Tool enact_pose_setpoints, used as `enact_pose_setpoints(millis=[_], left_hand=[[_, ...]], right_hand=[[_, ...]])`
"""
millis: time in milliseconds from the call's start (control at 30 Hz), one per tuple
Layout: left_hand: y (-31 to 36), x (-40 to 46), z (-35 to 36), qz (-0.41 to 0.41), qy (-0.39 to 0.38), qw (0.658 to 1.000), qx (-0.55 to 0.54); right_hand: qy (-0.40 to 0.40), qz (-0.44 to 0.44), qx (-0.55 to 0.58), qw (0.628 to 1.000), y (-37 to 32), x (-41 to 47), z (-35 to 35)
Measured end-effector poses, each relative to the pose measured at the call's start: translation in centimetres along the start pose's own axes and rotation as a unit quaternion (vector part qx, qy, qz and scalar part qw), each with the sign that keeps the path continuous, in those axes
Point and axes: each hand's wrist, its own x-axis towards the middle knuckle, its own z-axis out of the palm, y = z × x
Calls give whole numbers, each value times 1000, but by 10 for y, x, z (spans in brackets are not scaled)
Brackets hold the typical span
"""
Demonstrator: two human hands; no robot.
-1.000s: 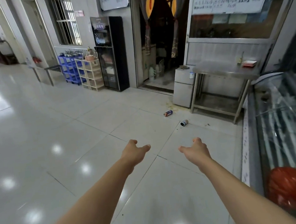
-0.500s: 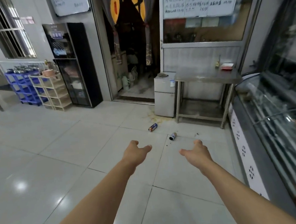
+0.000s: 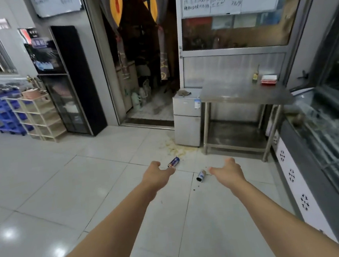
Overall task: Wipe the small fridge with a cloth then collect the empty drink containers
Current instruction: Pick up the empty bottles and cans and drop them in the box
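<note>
A small white fridge [image 3: 187, 124] stands against the wall beside a doorway, with a crumpled grey cloth [image 3: 183, 93] lying on its top. Two drink cans lie on the floor tiles in front of it: a blue one [image 3: 173, 162] and a silver-blue one [image 3: 201, 175]. A yellowish spill [image 3: 177, 148] stains the floor by the fridge's foot. My left hand [image 3: 157, 175] and my right hand [image 3: 227, 170] are stretched out ahead, both empty with fingers apart, held in the air short of the cans.
A steel table [image 3: 242, 93] stands right of the fridge with a small bottle [image 3: 255, 76] and a red-white box [image 3: 269, 79] on it. A glass display counter [image 3: 323, 143] runs along the right. A tall black cabinet [image 3: 69, 82], beige shelves [image 3: 37, 117] and blue crates [image 3: 2, 114] line the left wall.
The view has moved closer to the fridge and cans and swung left. Both arms stay stretched out, hands empty.
</note>
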Motion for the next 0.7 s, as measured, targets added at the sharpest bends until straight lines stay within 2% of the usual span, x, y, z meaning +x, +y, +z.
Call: enact_pose_setpoints(millis=[367, 700], left_hand=[[49, 221, -27, -15, -9, 1000, 11], [95, 444, -48, 5, -80, 996, 37]], right_hand=[[-1, 29, -30, 999, -81, 190, 60], [46, 66, -1, 997, -160, 349, 124]])
